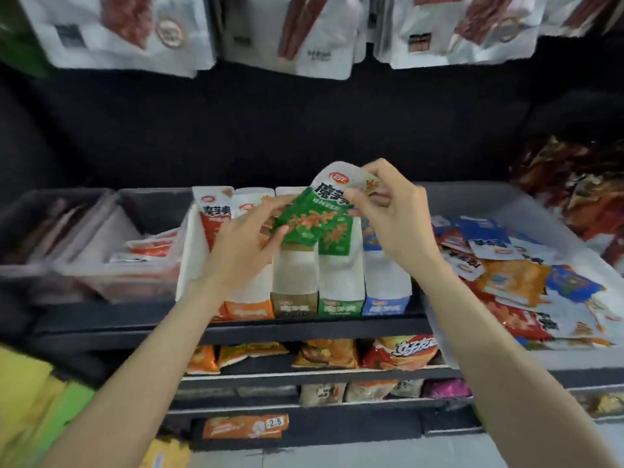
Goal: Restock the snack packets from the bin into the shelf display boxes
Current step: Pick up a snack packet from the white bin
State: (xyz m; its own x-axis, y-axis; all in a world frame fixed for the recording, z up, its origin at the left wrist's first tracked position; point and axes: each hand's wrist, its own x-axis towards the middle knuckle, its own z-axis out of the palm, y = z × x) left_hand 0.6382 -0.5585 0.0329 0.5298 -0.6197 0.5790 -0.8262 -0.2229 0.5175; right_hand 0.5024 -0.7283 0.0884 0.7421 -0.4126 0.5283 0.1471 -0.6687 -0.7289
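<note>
Both hands hold a small stack of green-and-white snack packets above a row of white display boxes on the shelf. My left hand grips the stack's lower left edge. My right hand pinches its white top corner. The packets hover over the green-labelled display box, which stands between a brown-labelled box and a blue-labelled box. An orange-labelled box and a box with red packets stand further left. A grey bin at the right holds several loose mixed packets.
Grey trays with flat packets fill the shelf's left side. White pouches hang overhead. Lower shelves carry chip bags and an orange packet with a 2.5 price tag. Red-brown bags pile at the far right.
</note>
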